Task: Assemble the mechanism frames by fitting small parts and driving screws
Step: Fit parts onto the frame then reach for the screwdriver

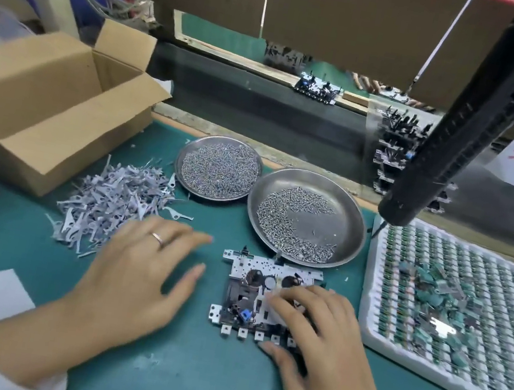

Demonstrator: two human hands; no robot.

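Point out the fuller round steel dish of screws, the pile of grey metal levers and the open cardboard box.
fuller round steel dish of screws [180, 178]: head view, bare left rim.
pile of grey metal levers [112, 198]: head view, pile's middle.
open cardboard box [63, 142]: head view, front wall.

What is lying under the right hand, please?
The right hand rests on the mechanism frame, fingers curled over its right half. The frame's left half, with a blue part, shows. What the fingers touch or pinch underneath is covered and cannot be told.
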